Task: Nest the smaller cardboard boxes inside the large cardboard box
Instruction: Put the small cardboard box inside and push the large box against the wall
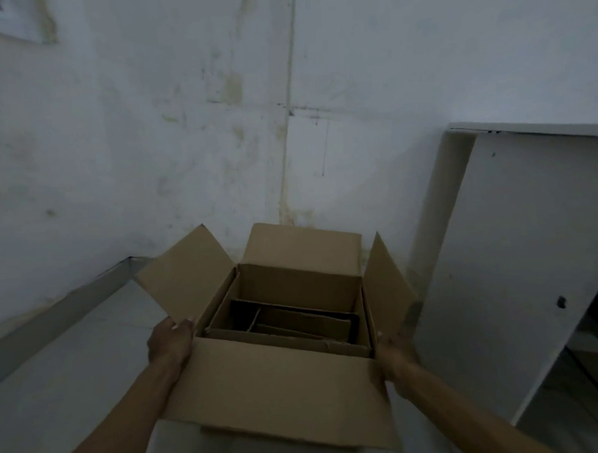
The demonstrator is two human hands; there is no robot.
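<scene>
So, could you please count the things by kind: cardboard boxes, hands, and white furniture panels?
Cardboard boxes: 3, the large box, a middle box inside it, and a small dark box innermost.
Hands: 2, left hand and right hand.
White panels: 1.
Total: 6

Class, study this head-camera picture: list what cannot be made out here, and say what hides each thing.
1. Floor of the large cardboard box: hidden by smaller boxes and shadow.
2. Number of smaller boxes: too dark.
3. Left hand and right hand fingertips: behind the box's sides.
4. White cabinet: cut by the right edge.
</scene>
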